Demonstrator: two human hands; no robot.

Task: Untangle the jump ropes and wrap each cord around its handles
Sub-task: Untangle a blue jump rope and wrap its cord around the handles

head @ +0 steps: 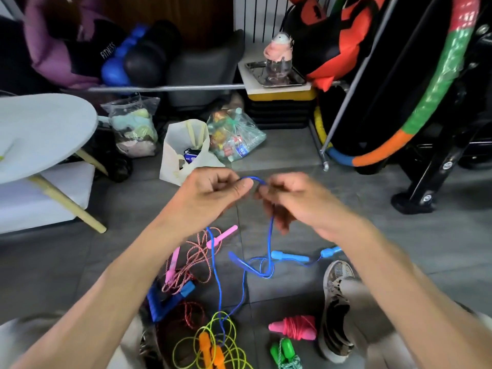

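Above the grey floor [372,235], left hand [210,195] and right hand [295,201] pinch a blue jump-rope cord [271,230] between curled fingers; its light-blue handles [290,255] lie below the right fingers.

A blue cord [271,235] is seen with light blue handles [288,256]. Pink handles [170,265] go with a red-and-white striped rope [197,258]. Orange handles [210,347] are paired with a yellow-green cord [234,328] — and a grey floor [372,235] is under it all.
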